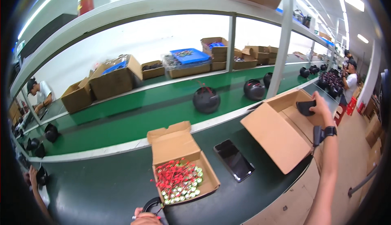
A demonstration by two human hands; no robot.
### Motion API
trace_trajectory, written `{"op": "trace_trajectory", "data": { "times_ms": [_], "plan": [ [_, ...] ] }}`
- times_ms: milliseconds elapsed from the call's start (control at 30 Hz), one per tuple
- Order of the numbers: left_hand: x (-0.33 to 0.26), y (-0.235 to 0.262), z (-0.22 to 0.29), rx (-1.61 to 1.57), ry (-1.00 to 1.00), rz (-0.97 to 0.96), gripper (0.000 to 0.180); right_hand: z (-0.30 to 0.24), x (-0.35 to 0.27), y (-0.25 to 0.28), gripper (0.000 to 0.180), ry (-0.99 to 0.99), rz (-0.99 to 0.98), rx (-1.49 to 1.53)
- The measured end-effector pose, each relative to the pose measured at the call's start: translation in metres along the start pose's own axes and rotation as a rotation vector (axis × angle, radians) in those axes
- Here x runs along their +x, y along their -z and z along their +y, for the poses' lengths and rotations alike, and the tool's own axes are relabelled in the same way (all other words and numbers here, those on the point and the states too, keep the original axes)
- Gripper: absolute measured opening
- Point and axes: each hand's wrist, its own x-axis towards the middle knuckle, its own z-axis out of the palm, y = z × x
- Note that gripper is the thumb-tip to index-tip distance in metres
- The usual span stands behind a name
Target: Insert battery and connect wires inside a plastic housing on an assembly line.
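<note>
From the head view, the only one I have, I see my right hand (321,104) at the right of the frame, its fingers closed on a matte black, curved, cup-like piece (303,108) at the mouth of a large open brown cardboard box (276,133); whether the piece touches the box floor I cannot tell. My left hand (146,217) is cut off by the lower edge, right beside a black curved strip with a grey part (152,203); I cannot tell whether it grips that. Just above it, at lower centre, a small open brown cardboard box (210,177) holds a heap of round silver parts with red wires (175,178), with bare cardboard along its right side. Between the boxes, a glossy black flat phone-like slab (235,160) lies on the dark green worktop (102,184). As far as I can judge, work is midway: the cup-like piece has not been released, and plenty of wired parts remain in their box; I cannot count finished pieces.
</note>
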Motion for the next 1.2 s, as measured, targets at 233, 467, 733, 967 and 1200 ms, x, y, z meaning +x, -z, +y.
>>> {"op": "trace_trajectory", "data": {
  "times_ms": [233, 467, 733, 967, 1200],
  "plan": [
    [0.004, 0.012, -0.028, -0.233, -0.025, -0.067, 0.034, -0.138, -0.059, 0.135, 0.036, 0.446, 0.151, 0.021],
    [-0.015, 0.029, -0.053, -0.528, -0.020, 0.086, 0.033, -0.301, -0.154, 0.167, 0.035, 0.565, -0.527, 1.126],
    [-0.015, 0.019, -0.030, -0.416, -0.130, -0.066, 0.032, -0.364, -0.234, 0.097, 0.040, 0.773, -1.649, 0.799],
    [0.000, 0.015, -0.025, -0.382, -0.172, -0.211, 0.031, -0.347, -0.263, 0.003, 0.046, 0.532, -1.648, 1.217],
    [0.013, 0.009, -0.022, -0.366, -0.157, -0.258, 0.032, -0.357, -0.300, -0.014, 0.036, 0.525, -0.983, 1.266]
  ]
}}
